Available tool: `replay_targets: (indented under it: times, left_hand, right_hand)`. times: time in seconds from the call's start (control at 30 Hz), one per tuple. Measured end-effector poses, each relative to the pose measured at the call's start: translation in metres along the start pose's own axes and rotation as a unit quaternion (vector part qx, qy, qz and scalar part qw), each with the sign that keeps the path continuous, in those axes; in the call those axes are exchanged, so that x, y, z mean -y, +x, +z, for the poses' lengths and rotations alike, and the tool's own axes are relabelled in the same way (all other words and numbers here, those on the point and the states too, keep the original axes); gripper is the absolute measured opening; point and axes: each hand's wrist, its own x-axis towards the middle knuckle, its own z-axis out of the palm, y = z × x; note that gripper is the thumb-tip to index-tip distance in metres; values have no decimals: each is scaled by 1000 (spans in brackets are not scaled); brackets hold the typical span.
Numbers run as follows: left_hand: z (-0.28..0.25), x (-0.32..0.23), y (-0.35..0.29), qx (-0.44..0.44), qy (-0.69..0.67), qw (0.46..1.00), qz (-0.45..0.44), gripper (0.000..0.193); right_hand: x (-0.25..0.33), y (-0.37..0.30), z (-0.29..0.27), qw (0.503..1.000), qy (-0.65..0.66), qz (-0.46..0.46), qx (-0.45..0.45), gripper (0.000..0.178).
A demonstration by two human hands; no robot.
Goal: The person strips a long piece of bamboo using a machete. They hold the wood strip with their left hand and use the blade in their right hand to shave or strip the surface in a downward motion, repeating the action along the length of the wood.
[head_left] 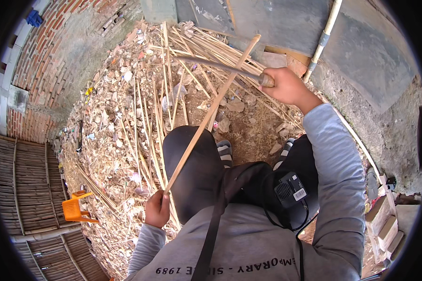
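My left hand (157, 210) is closed around the lower end of a long, flat bamboo strip (197, 138). The strip slants up and to the right, passing over my left knee. In my right hand (287, 87) is the wooden handle of a machete (206, 62), its long dark blade pointing left. Blade and strip cross near the strip's upper end; whether they touch I cannot tell. Several more bamboo strips (147, 129) lie on the ground in front of me and to the left.
Dry shavings and stones litter the ground (110, 140). An orange plastic chair (74, 210) stands at the left, near woven bamboo panels (26, 187) and a brick wall (47, 65). A pale pole (322, 40) leans against the grey wall (375, 61). Wooden blocks (385, 227) sit at the right.
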Motion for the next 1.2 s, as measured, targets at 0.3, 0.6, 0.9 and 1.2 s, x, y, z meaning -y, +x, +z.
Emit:
replay_targets:
  times: [0.3,0.6,0.9,1.2]
  left_hand:
    - [6,-5,-3,40,23,999,-7,36]
    - [13,13,7,15,88,996,28,37]
    - [4,10,23,27,80,996,24,42]
    - [-1,2,9,26,103,994,36,43]
  right_hand:
    - [46,-3,28,984,-73,-114,119,25]
    - [25,4,20,987,60,67,137,33]
    - [-2,12,40,987,46,64,138,27]
    - [56,10,36,978,-129,-90,136,24]
